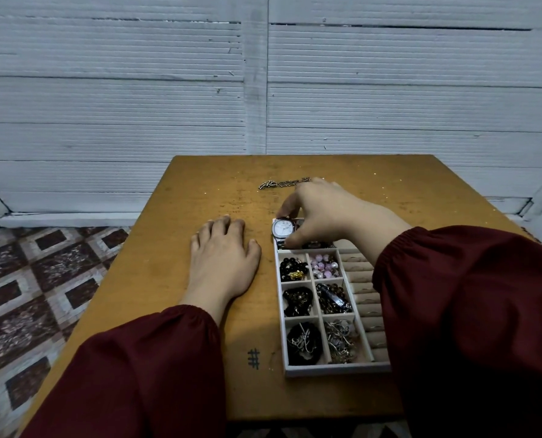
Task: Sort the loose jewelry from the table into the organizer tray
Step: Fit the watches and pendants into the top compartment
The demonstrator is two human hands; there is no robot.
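Note:
A white organizer tray (336,370) lies on the wooden table (181,279), with compartments holding black beads, pink beads, dark bracelets and silver pieces. At the tray's far end my right hand (320,213) pinches a silver wristwatch (283,229) with a white dial, thumb and fingers on its case. A loose silver chain (282,183) lies on the table beyond that hand. My left hand (223,257) rests flat on the table just left of the tray, fingers straight, holding nothing.
The tray's right column holds beige ring rolls (363,286), partly hidden by my right sleeve. A black hash mark (253,358) is drawn on the table near the tray's front left corner. A grey panelled wall (263,90) stands behind the table; patterned floor (35,279) lies to the left.

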